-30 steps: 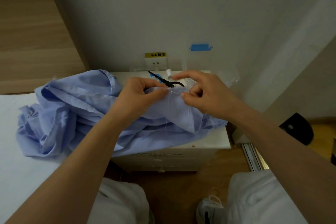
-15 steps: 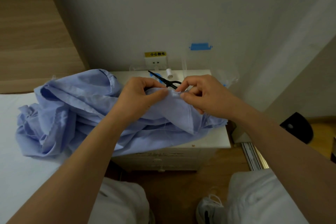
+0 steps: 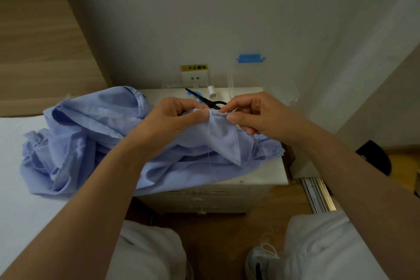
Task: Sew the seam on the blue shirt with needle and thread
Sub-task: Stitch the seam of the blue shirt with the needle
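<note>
A crumpled light blue shirt [image 3: 86, 143] lies across a white bed and a white nightstand [image 3: 272, 173]. My left hand [image 3: 172, 120] pinches a raised fold of the shirt at its seam edge. My right hand [image 3: 256, 116] pinches the same edge just to the right, thumb and forefinger closed at the seam; a needle is too small to make out there. A thin white thread [image 3: 208, 143] hangs down from the seam over the cloth.
Black scissors [image 3: 204, 100] and a white thread spool [image 3: 211, 91] lie at the back of the nightstand, near a wall socket [image 3: 195, 77]. A white bed [image 3: 20, 211] is on the left. My knees and a white shoe [image 3: 261, 261] are below, over a wooden floor.
My right hand's raised forefinger has come down and closed on the seam edge beside my left thumb. My left hand has held its grip on the fold.
</note>
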`<state>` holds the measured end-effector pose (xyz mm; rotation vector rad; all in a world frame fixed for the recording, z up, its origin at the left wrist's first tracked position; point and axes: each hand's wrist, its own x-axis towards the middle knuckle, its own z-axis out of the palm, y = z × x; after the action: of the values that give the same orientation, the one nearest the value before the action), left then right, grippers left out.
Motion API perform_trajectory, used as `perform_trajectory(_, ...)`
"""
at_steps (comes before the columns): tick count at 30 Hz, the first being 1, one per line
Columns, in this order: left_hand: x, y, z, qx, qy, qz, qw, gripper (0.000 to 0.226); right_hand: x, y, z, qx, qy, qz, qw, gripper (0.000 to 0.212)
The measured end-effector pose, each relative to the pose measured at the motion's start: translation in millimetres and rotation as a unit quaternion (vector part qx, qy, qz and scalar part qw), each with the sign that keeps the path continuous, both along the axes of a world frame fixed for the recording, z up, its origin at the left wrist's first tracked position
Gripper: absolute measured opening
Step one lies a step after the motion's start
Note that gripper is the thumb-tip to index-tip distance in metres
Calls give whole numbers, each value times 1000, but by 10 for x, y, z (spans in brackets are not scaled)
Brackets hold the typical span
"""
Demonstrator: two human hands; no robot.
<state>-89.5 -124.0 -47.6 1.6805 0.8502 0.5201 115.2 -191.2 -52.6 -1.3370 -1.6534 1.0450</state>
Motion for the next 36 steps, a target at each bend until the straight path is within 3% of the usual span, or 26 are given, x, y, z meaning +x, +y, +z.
perform_trajectory(7,-3,7,-30,-88,-48,-30,995,17,-59,-12,-25,0,43,-3,999,9)
perform_trajectory(17,18,41,-87,-78,-36,-27,996,18,-123,26,-43,-1,59,-32,998,8)
perform_trajectory(21,42,38,-91,-83,-55,-6,995,21,-92,39,-38,-7,66,-14,998,24)
perform_trajectory(24,58,29,-91,-74,-38,-10,996,25,-120,5,-44,3,40,27,999,21)
perform_trajectory(29,63,30,-89,-57,-14,11,998,17,-108,19,-56,23,30,5,999,14)
perform_trajectory(33,77,28,-84,-42,-8,70,997,19,-122,47,-101,123,-25,-87,988,12)
perform_trajectory(36,103,13,-74,-31,1,93,995,16,-140,62,-94,191,-60,-102,974,10)
